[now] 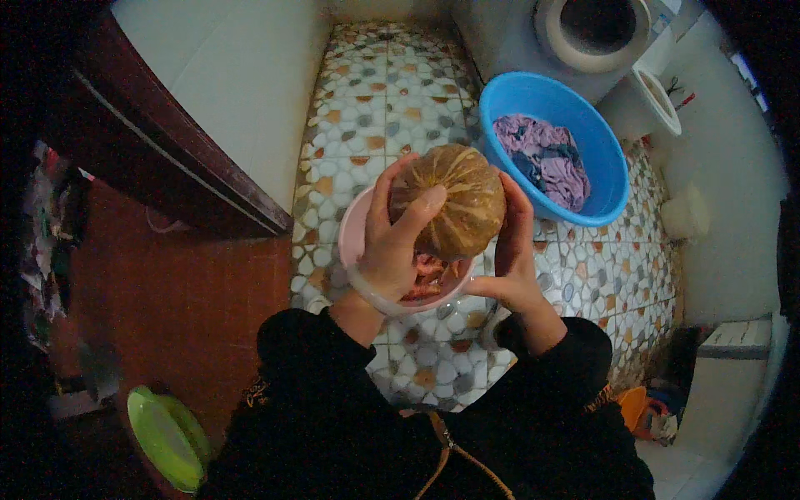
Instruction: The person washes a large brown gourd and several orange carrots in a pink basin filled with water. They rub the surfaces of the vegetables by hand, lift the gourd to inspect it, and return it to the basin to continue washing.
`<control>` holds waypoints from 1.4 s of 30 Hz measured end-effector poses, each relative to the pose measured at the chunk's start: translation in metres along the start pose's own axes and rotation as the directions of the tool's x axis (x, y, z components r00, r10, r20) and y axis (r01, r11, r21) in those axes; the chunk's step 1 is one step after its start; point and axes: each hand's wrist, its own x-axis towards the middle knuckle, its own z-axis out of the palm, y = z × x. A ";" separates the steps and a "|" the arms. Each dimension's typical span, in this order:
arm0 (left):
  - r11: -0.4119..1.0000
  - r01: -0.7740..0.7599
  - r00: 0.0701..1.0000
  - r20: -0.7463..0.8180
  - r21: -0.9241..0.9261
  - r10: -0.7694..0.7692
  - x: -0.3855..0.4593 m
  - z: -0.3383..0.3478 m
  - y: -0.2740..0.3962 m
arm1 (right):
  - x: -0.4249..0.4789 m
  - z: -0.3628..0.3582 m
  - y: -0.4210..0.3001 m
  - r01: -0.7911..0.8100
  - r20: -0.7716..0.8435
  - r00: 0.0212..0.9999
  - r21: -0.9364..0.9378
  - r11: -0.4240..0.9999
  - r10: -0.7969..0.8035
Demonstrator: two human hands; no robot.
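Observation:
Between both hands is a round, ribbed brown pumpkin (465, 200) with pale streaks. My left hand (403, 234) grips its left side, with the thumb lying across the top. Against the pumpkin's right side, my right hand (517, 244) has its fingers wrapped, the thumb pointing inward near the rim of a pink tub (356, 228). That tub sits below the pumpkin and is partly hidden by it and by my left hand. Reddish-orange pieces (431, 275) show inside the tub; what they are I cannot tell.
A blue plastic basin (600, 162) holding wet-looking purple and dark cloth (550, 156) stands at upper right, beside a front-loading washing machine (500, 44). Pebble-patterned tiles (340, 131) cover the floor. A dark door (187, 144) stands left, and a green basin (165, 437) lies lower left.

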 end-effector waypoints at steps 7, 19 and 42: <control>0.979 -0.196 0.943 0.285 0.060 0.171 -0.003 0.010 0.006 | 0.002 0.004 -0.020 -0.320 0.173 0.846 0.922 0.219 0.505; 0.771 -0.266 0.927 -0.066 0.578 0.370 -0.004 0.019 -0.010 | 0.017 0.026 0.007 -0.101 -0.310 0.776 0.798 0.594 0.549; 0.969 0.235 0.963 0.117 0.076 -0.242 0.036 -0.031 -0.012 | 0.006 0.018 0.004 -0.391 -0.049 0.732 0.787 0.477 0.680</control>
